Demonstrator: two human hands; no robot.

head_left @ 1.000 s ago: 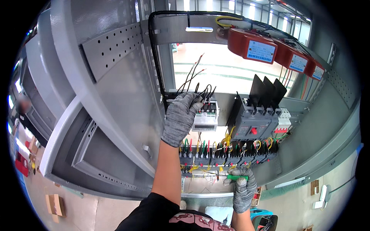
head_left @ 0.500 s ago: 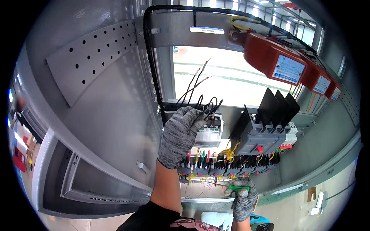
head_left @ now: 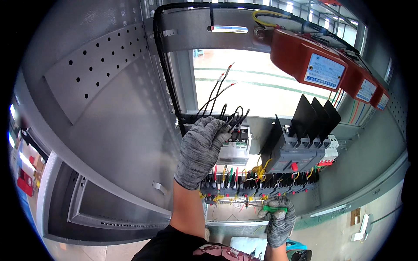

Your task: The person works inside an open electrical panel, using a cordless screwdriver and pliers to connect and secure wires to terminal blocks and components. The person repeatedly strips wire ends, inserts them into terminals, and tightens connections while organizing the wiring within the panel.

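Note:
My left hand, in a grey knitted glove, is closed at the looped black wires above a small white device with black terminals. The fingertips are partly hidden among the wires. Loose wire ends with red tips stick up behind that hand. Lower and to the right, my right hand, gloved alike, holds a screwdriver by its green handle. The thin shaft points left, below the row of small breakers.
A large grey breaker with upright black barriers stands to the right of the device. Red-brown blocks hang at upper right. A black cable bundle follows the frame. The grey cabinet wall rises at left. Yellow wires cross above the breakers.
The view has shifted slightly. My right hand has moved a little to the right with the screwdriver, while my left hand stays at the black wires.

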